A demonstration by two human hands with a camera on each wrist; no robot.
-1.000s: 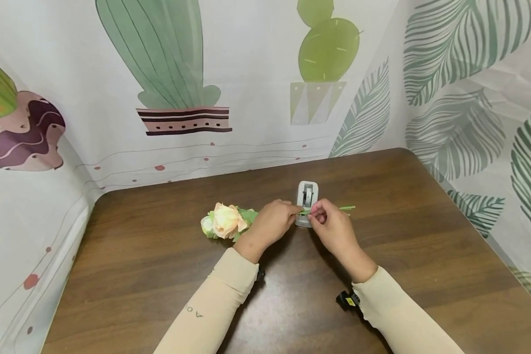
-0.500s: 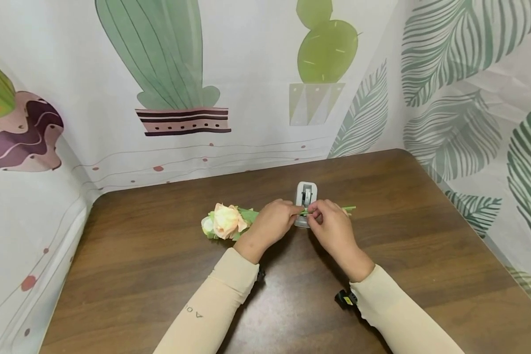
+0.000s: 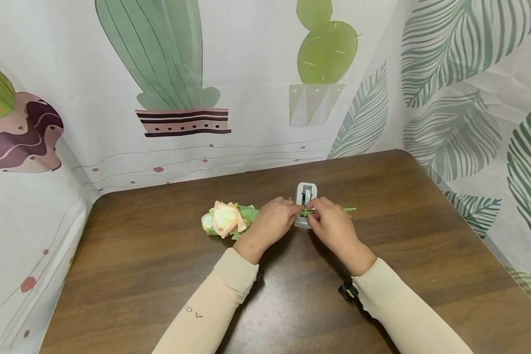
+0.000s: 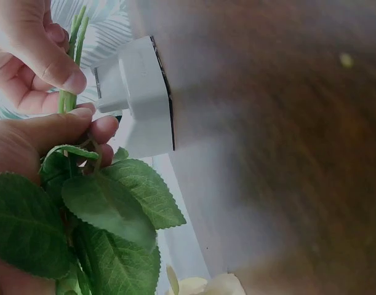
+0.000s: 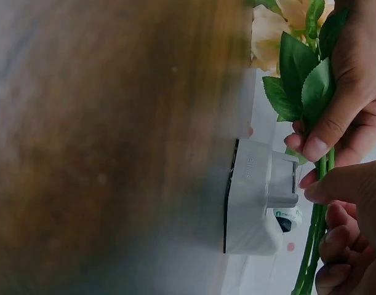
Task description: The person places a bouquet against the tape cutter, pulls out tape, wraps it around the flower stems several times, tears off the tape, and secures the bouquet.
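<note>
Two artificial flowers, a peach rose (image 3: 226,220) and a paler bloom (image 3: 207,223) beside it, lie crosswise with their heads to the left. My left hand (image 3: 272,223) grips their green stems just below the leaves (image 4: 108,209). Close beside it, my right hand (image 3: 336,231) pinches the same stems (image 5: 311,252) between thumb and fingers. The stem ends stick out past the right hand. Right under the fingertips stands a white tape dispenser (image 3: 307,189), its tape roll (image 5: 288,216) showing in the right wrist view. Whether tape is between my fingers I cannot tell.
The brown wooden table (image 3: 159,280) reaches back to a white cloth (image 3: 256,73) printed with cacti and leaves. A black wrist camera (image 3: 348,291) sits under the right cuff.
The rose head has tipped slightly up and left, and the stems have turned a little between my hands. My right hand's fingers have closed in nearer the left fingertips.
</note>
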